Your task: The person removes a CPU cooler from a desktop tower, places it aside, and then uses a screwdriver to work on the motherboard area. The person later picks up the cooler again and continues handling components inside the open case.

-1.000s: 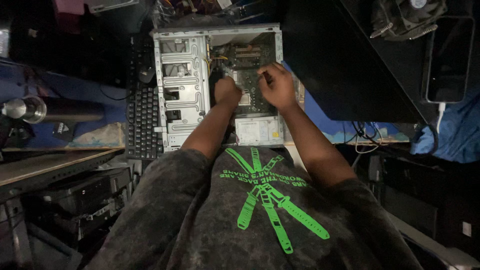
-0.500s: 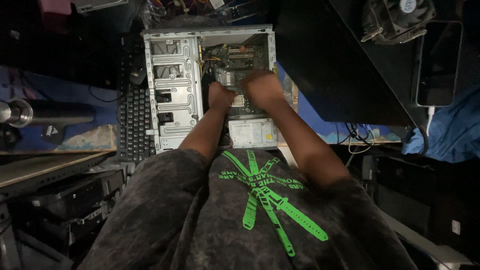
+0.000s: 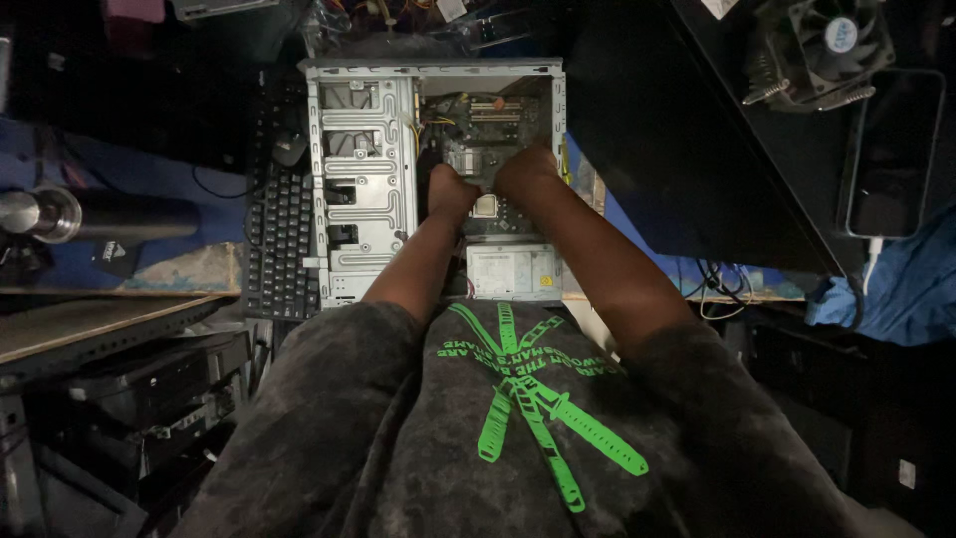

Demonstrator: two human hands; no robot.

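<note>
Computer case, grey metal and open on its side, lies flat on a blue work surface straight ahead of the person, seen from above. Its left half holds empty metal drive bays, and its right half shows a green circuit board with slots and small wires. A pale power supply box sits at the near end of the case, closest to the person's body.

Both of the person's hands reach into the right half of the case, over the circuit board. The left hand is curled downward with its fingers tucked out of sight, so whether it holds anything cannot be told. The right hand rests just beside it, also curled over the board, and its grip cannot be told either. A small square silver part shows between the two wrists.

A black keyboard lies touching the left side of the case, with a dark mouse at its far end. Farther left lies a shiny metal cylinder. To the right stands a large black panel; beyond it are a cooling fan and a dark phone with a cable plugged in. Blue cloth lies at the right edge. The person wears a dark grey shirt with a bright green print.
</note>
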